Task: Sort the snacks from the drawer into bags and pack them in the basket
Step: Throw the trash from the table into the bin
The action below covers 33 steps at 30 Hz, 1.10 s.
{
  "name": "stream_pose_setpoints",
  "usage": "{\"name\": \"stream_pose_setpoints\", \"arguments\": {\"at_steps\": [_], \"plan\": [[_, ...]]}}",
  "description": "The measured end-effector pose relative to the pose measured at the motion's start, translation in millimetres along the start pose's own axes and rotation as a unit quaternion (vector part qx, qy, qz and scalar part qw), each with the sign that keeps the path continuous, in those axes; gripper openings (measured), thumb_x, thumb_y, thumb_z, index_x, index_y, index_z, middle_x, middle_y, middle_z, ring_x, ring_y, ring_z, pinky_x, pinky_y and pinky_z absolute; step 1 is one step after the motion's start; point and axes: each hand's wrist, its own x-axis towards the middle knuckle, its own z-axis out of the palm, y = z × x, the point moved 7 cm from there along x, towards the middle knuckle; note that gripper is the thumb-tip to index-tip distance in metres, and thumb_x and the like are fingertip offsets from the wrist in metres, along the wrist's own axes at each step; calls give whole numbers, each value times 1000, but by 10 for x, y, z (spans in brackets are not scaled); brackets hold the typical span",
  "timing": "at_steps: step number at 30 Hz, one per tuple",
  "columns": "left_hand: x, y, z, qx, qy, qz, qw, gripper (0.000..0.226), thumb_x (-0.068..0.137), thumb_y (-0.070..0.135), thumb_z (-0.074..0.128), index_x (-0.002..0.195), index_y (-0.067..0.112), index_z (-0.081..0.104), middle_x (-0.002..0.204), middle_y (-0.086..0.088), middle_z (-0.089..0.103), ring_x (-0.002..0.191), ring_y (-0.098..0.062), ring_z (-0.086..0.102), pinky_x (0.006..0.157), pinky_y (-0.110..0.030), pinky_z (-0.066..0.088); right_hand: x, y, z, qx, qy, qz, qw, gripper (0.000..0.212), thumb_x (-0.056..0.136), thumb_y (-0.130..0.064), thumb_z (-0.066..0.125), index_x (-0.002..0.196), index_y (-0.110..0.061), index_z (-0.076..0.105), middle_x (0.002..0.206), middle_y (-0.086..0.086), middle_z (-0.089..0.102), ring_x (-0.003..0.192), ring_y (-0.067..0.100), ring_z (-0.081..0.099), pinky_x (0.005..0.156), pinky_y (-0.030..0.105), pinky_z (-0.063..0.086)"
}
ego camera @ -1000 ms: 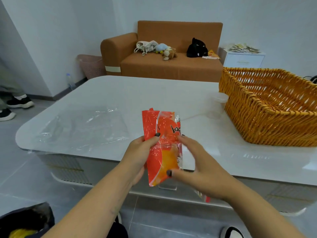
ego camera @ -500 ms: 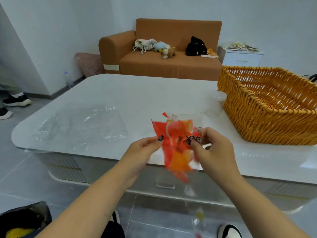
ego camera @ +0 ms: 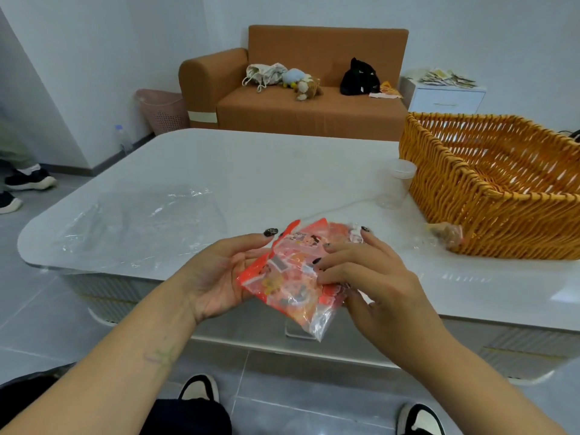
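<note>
A clear plastic bag holding red-orange snack packets [ego camera: 292,277] lies tilted between my hands over the table's near edge. My left hand [ego camera: 219,274] cups it from the left and underneath, palm up, fingers curled under it. My right hand [ego camera: 370,277] lies over its right side, fingers on top and thumb beneath, gripping it. The woven orange basket [ego camera: 489,215] stands on the table at the right. A second small clear bag with a brownish snack [ego camera: 445,237] lies against the basket's front.
Flat clear plastic bags [ego camera: 138,227] lie on the white table [ego camera: 266,171] at the left. A clear plastic cup [ego camera: 397,183] stands by the basket's left side. A brown sofa, a pink bin and a white cabinet are behind. Another person's shoes are at far left.
The bagged packets went from upright in front of me to lying tilted across my palms. My right hand shifted from pinching the bag's top to covering its side. A small bag now shows by the basket.
</note>
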Motion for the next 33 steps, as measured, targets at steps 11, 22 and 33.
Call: {"name": "stream_pose_setpoints", "arguments": {"at_steps": [11, 22, 33], "plan": [[40, 18, -73, 181, 82, 67, 978, 19, 79, 0, 63, 97, -4, 66, 80, -17, 67, 56, -17, 63, 48, -27, 55, -74, 386, -77, 54, -8, 243, 969, 49, 74, 15, 51, 101, -21, 71, 113, -7, 63, 108, 3, 55, 92, 7, 42], [29, -52, -5, 213, 81, 44, 973, 28, 62, 20, 69, 87, 8, 73, 83, -16, 73, 61, -18, 67, 56, -27, 58, -289, 542, 316, 470, -98, 551, 683, 27, 88, -34, 58, 84, -11, 72, 81, 14, 62, 63, 25, 51, 53, 29, 42], [-10, -135, 244, 110, -41, 24, 993, 46, 86, -3, 54, 126, 18, 62, 124, -16, 67, 105, -34, 66, 85, -41, 54, -395, 473, 466, 596, -81, 586, 543, 48, 84, 9, 39, 103, -18, 74, 98, 19, 63, 43, 11, 47, 31, 17, 41]]}}
